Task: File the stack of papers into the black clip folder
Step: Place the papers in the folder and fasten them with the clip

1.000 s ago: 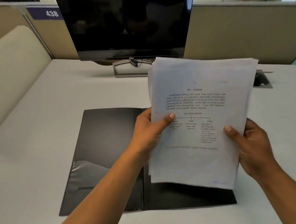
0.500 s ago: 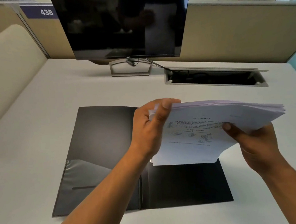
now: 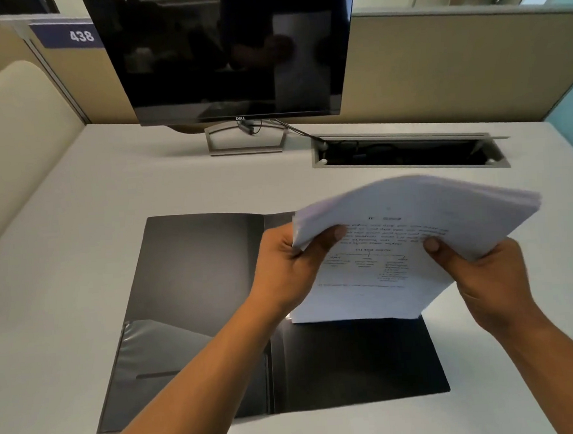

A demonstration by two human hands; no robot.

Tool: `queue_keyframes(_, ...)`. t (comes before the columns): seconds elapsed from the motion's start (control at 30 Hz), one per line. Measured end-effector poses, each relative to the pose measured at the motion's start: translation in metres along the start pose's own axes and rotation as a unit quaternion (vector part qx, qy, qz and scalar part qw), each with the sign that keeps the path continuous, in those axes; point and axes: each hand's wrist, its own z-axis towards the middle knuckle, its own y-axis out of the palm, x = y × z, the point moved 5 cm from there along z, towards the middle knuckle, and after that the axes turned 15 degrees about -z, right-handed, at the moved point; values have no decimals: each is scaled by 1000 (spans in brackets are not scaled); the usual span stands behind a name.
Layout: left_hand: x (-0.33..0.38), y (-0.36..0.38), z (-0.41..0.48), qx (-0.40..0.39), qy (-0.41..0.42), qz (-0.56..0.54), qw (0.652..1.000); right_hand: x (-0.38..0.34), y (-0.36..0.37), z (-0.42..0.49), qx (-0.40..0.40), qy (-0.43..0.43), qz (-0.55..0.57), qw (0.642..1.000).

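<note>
A black clip folder lies open and flat on the white desk, with a pocket on the lower part of its left leaf. Above its right leaf I hold a thick stack of printed white papers, tilted so the far edge is higher. My left hand grips the stack's left edge, thumb on top. My right hand grips its right side, thumb on the top sheet. The stack hides most of the folder's upper right leaf, and I cannot see a clip.
A dark Dell monitor on a metal stand is at the back of the desk. To its right is an open cable tray slot. Beige partition walls border the desk at the back and left.
The stack has tipped from upright and facing me down toward flat, and has lowered over the folder's right leaf. Both hands kept their grip on it.
</note>
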Motion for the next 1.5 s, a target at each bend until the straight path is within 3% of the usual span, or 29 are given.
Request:
queue_keyframes(0.13,-8,-3,-7,24,-20,-35,999,0,4,-7,-5,2,-3,1000)
queue_keyframes(0.27,-58,-10,-34,6,-127,60,990,50,14,-24,-5,131,-50,990)
queue_keyframes(0.37,-74,-14,-45,-2,-130,84,988,70,9,-38,1,177,-94,980)
queue_keyframes(0.5,-53,-6,-34,-3,-55,87,995,46,2,-37,30,121,-25,992)
queue_keyframes(0.67,-15,-3,-11,0,9,39,999,7,-8,-23,39,15,-73,996)
queue_keyframes(0.93,-44,-28,8,114,-121,-65,984,31,-1,-17,18,81,-93,992)
queue_keyframes(1.03,-70,-67,-10,187,-171,92,963,59,2,-15,14,146,-85,986)
queue_keyframes(1.13,-95,-100,-44,197,-280,233,910,88,13,-16,-24,208,-79,975)
queue_keyframes(1.27,-115,-106,-68,113,-360,289,880,116,37,-19,-72,269,-62,959)
queue_keyframes(1.5,-124,-100,-72,96,-355,274,889,135,67,-19,-110,310,-67,942)
